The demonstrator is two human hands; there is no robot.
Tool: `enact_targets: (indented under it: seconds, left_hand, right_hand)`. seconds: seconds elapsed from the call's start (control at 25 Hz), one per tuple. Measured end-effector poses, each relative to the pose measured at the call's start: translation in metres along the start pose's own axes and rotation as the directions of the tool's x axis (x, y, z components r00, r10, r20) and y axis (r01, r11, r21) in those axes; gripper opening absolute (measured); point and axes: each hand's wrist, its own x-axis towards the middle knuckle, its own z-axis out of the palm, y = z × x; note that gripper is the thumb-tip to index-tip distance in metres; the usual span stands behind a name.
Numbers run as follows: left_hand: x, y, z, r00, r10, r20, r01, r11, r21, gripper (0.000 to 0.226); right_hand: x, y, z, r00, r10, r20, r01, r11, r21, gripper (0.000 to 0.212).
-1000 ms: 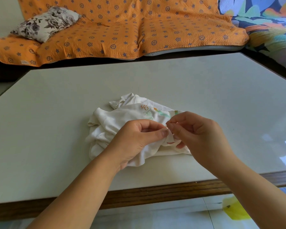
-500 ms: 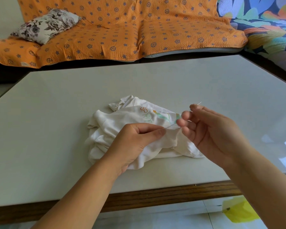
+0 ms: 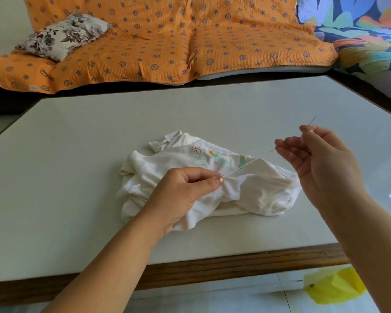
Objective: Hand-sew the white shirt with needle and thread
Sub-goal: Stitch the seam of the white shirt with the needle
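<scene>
The white shirt (image 3: 253,190) lies crumpled in the middle of the table, with orange and green print on its top. My left hand (image 3: 183,195) pinches a fold of the shirt between thumb and forefinger. To the right and raised above the table, my right hand (image 3: 318,159) pinches the needle (image 3: 311,122), whose tip points up and away. A thin white thread (image 3: 242,166) runs taut from the pinched fold up toward my right hand.
The pale table (image 3: 99,154) has a dark wooden front edge (image 3: 212,269). Behind it stands a sofa with an orange patterned cover (image 3: 167,41) and a floral pillow (image 3: 63,35). A bright multicoloured cover (image 3: 366,30) is at the back right. A yellow bag (image 3: 334,288) lies on the floor.
My right hand has pulled the needle out of the cloth and moved up and to the right, drawing the thread taut. My left hand keeps its pinch on the shirt.
</scene>
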Motion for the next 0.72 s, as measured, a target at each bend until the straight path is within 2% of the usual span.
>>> enact_targets:
  seconds: [0.08, 0.16, 0.24, 0.32, 0.4, 0.48, 0.6, 0.72]
  left_hand:
    - [0.0, 0.0, 0.0, 1.0, 0.004, -0.002, -0.004, 1.0, 0.017, 0.011]
    - [-0.001, 0.001, 0.0, 1.0, 0.013, -0.003, -0.013, 0.999, 0.03, 0.011]
    - [-0.001, 0.001, -0.001, 1.0, 0.023, -0.003, -0.023, 0.999, 0.036, 0.011]
    - [-0.001, 0.002, -0.002, 1.0, 0.029, -0.003, -0.029, 0.999, 0.043, 0.01]
    - [-0.001, 0.002, -0.002, 0.999, 0.033, 0.0, -0.033, 0.999, 0.043, 0.009]
    - [-0.001, 0.002, -0.001, 0.999, 0.044, 0.008, -0.044, 0.998, 0.043, 0.009]
    - [-0.002, 0.003, -0.001, 0.997, 0.072, 0.016, -0.073, 0.995, 0.064, 0.01]
    - [-0.002, 0.002, -0.001, 0.995, 0.097, 0.012, -0.097, 0.989, 0.113, 0.01]
  right_hand:
    - [0.002, -0.001, -0.002, 0.995, -0.073, -0.073, 0.069, 0.996, -0.058, 0.009]
    - [0.001, -0.001, -0.002, 0.986, -0.162, -0.047, 0.14, 0.943, -0.301, 0.009]
    - [-0.007, 0.003, 0.001, 0.969, -0.203, 0.139, 0.246, 0.785, -0.569, 0.01]
    - [-0.017, 0.009, 0.005, 0.917, -0.192, 0.351, 0.394, 0.588, -0.707, 0.018]
    - [-0.027, 0.013, 0.01, 0.854, -0.136, 0.502, 0.505, 0.448, -0.738, 0.031]
    - [-0.032, 0.016, 0.012, 0.81, -0.057, 0.583, 0.56, 0.365, -0.743, 0.036]
    - [-0.035, 0.022, 0.013, 0.773, 0.024, 0.633, 0.597, 0.308, -0.741, 0.027]
    - [-0.035, 0.025, 0.012, 0.748, -0.002, 0.664, 0.639, 0.273, -0.719, 0.011]
